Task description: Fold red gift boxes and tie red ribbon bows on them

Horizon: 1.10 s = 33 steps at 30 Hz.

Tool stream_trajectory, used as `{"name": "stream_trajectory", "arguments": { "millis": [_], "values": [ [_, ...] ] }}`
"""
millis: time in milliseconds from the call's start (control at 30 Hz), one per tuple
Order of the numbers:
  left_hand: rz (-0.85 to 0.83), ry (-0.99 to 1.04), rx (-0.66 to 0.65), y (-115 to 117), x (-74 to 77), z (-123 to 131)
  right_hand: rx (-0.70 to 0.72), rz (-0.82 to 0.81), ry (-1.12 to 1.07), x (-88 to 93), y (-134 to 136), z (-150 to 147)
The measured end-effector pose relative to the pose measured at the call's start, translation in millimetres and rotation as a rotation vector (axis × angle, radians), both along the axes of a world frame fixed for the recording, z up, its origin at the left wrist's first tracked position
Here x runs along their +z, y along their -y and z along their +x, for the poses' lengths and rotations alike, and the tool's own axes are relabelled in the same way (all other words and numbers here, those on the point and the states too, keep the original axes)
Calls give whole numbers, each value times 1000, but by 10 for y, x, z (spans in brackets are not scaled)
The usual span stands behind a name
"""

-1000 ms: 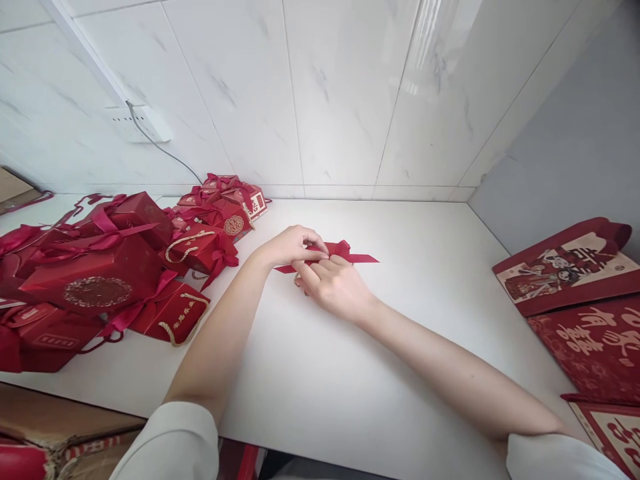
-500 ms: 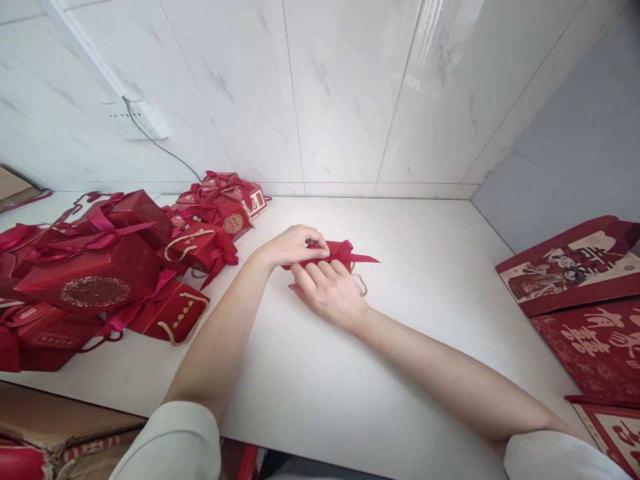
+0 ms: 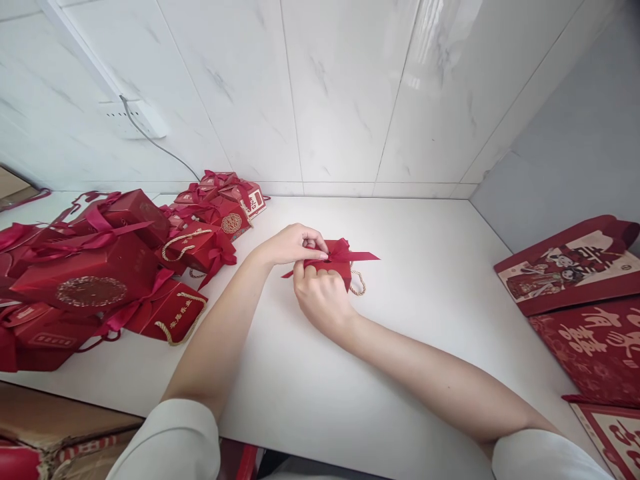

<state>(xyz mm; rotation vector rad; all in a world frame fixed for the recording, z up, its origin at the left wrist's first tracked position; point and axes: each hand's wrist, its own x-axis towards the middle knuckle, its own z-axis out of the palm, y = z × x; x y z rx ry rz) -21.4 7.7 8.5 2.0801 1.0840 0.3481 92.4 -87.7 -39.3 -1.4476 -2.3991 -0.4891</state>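
Note:
A small red gift box [image 3: 341,270] lies on the white table in front of me, with a gold rope handle [image 3: 358,283] at its right side. On its top is a dark red ribbon [image 3: 363,256] gathered into a bow, one pointed tail reaching right. My left hand [image 3: 296,245] pinches the ribbon at the bow between thumb and fingertips. My right hand [image 3: 325,297] is at the near side of the box, fingers curled in, close to the left thumb. What the right fingertips grip is partly hidden, though ribbon runs out to their left.
Several red gift boxes with ribbons [image 3: 95,267] are heaped at the left, more [image 3: 220,200] behind them by the tiled wall. Printed red bags [image 3: 570,267] lie at the right edge. A cardboard box [image 3: 60,427] stands at lower left. A cable [image 3: 160,147] hangs from a wall socket.
My right hand has drawn down and a little left and its fingers have curled tighter, leaving more of the box's top showing. My left hand stays at the bow.

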Motion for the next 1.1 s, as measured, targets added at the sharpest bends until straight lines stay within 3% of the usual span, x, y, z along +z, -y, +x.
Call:
{"name": "stream_trajectory", "arguments": {
  "millis": [133,367,733,900,1033,1100],
  "values": [
    [29,22,10,-15,-24,12,26,-68,3,29,17,-40],
    [0,15,56,-5,-16,34,233,73,-56,-7,-95,9],
    [16,3,60,-34,-68,22,519,251,-323,-351,-322,77],
    [37,-11,57,-43,-73,23,562,148,-428,-407,-303,85],
    [28,-1,52,-49,-94,19,638,55,-342,-407,-316,123],
    [49,1,61,-47,-86,10,670,-18,-292,-318,-310,166]
  ]
}}
